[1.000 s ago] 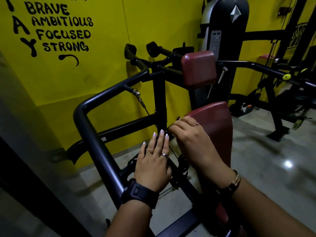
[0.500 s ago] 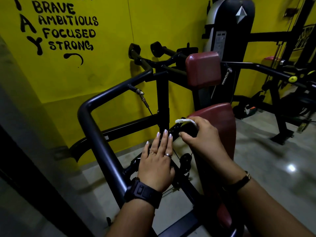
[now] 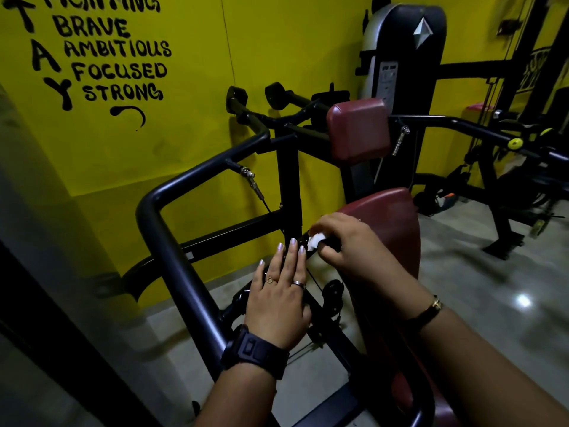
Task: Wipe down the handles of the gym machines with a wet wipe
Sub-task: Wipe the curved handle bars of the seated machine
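A small black handle sits low on the gym machine, left of the maroon seat pad. My right hand curls round this handle with a white wet wipe bunched under its fingers. Most of the handle is hidden by that hand. My left hand lies flat with straight fingers on the black frame just left of the handle, its fingertips close to the wipe. It wears rings and a black watch.
A thick black tube arm bends round on the left. Two upper black grips and a maroon back pad stand behind. The weight stack tower and further machines fill the right. A yellow wall is close.
My right hand has turned on the handle, and the wipe has moved from on top of it to its left end. My left hand has stayed flat on the frame.
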